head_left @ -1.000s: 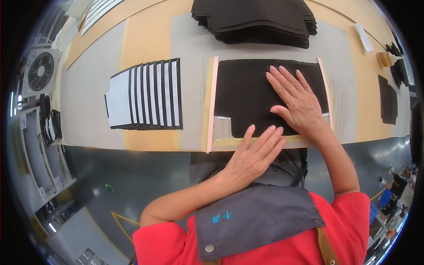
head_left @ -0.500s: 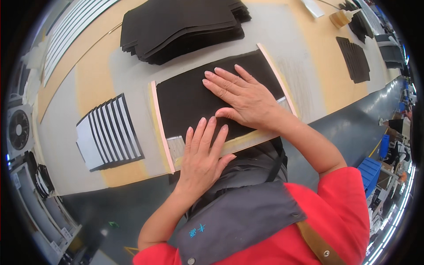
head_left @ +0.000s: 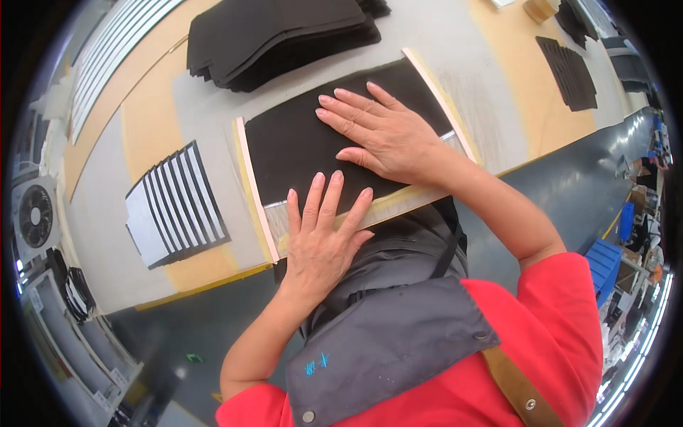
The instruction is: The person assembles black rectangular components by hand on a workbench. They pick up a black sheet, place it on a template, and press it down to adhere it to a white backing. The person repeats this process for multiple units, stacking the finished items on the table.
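A black sheet (head_left: 284,146) lies flat on the worktable in front of me, between a pale strip (head_left: 256,186) on its left and another pale strip (head_left: 440,101) on its right. My right hand (head_left: 390,141) rests flat across the sheet's middle and right part, fingers stretched toward the upper left. Lower down, my left hand (head_left: 320,238) has its fingertips on the sheet's near edge, with fingers spread and pointing away from me. Neither hand grips anything. The hands cover part of the sheet.
Beyond the sheet stands a thick stack of black pieces (head_left: 277,39). Fanned white pieces with black borders (head_left: 178,206) lie at left, and fanned black pieces (head_left: 567,75) at far right. The worktable's near edge (head_left: 206,285) runs just before my body.
The whole view has shifted a little, so the table sits higher in the picture. My left fingers are spread wider. Both hands still lie on the black sheet.
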`<state>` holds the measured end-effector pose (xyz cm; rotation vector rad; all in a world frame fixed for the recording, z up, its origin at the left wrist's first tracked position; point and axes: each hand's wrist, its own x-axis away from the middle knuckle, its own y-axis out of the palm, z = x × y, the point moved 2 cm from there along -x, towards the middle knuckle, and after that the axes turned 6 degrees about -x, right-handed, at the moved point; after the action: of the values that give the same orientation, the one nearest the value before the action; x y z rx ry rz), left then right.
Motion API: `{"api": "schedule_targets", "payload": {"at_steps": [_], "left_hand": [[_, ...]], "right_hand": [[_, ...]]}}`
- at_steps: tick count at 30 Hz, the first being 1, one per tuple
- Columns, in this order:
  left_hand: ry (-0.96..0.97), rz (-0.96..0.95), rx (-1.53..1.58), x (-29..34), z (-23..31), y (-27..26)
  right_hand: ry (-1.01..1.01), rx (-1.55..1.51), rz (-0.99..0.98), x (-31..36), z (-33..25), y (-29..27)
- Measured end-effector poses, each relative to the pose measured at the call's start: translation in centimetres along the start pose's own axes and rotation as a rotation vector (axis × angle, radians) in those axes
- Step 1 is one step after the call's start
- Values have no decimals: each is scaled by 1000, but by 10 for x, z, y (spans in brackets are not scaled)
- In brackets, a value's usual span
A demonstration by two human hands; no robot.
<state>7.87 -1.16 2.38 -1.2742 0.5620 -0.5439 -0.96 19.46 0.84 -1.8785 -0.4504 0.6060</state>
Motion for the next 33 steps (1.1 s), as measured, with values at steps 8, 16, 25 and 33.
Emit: {"api": "schedule_targets", "payload": {"at_steps": [8, 16, 25, 33], "left_hand": [[32, -14, 71, -8, 14, 7], [48, -44, -11, -5, 17, 9], [66, -70, -36, -5, 19, 7], [43, -28, 25, -7, 18, 9]], "right_hand": [[-106, 53, -61, 3, -7, -7], [-99, -45, -105, -3, 9, -1], [-109, -10, -93, -33, 34, 3], [-75, 48, -146, -49, 42, 3]]}}
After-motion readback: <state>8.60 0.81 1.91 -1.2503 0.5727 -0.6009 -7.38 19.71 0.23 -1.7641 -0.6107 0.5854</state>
